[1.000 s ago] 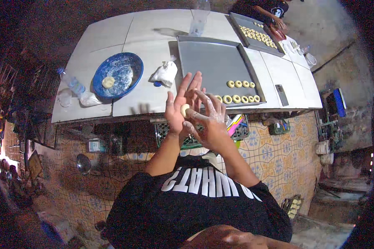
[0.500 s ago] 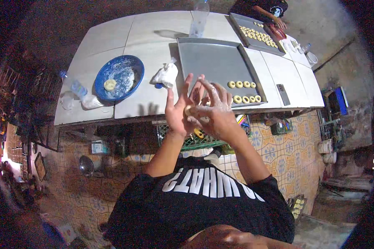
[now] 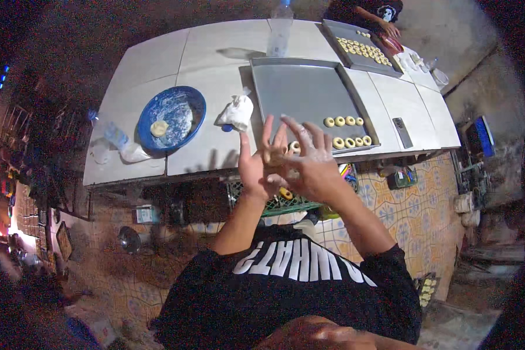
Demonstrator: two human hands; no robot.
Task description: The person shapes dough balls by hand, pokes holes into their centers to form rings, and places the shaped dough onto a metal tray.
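Observation:
My left hand (image 3: 256, 163) and my right hand (image 3: 309, 160) are pressed palm to palm, floury, with a small piece of pale dough (image 3: 272, 156) between them. They hover just off the near edge of the white tiled counter (image 3: 157, 64). Right beyond them lies a grey metal baking tray (image 3: 300, 93) holding several small dough rings (image 3: 347, 131) at its near right corner. A blue bowl (image 3: 189, 99) to the left holds a lump of dough (image 3: 159, 128) and flour.
A white cloth bundle (image 3: 236, 112) lies between bowl and tray. A second tray of dough rings (image 3: 359, 49) sits at the far right, where another person's hand (image 3: 388, 28) works. A clear bottle (image 3: 279, 35) stands at the back, a phone (image 3: 401, 132) lies right, a green crate (image 3: 280, 201) below the counter.
My hands stay together on the dough; the right palm has slid across the left and the fingers have spread a little. The view has shifted slightly.

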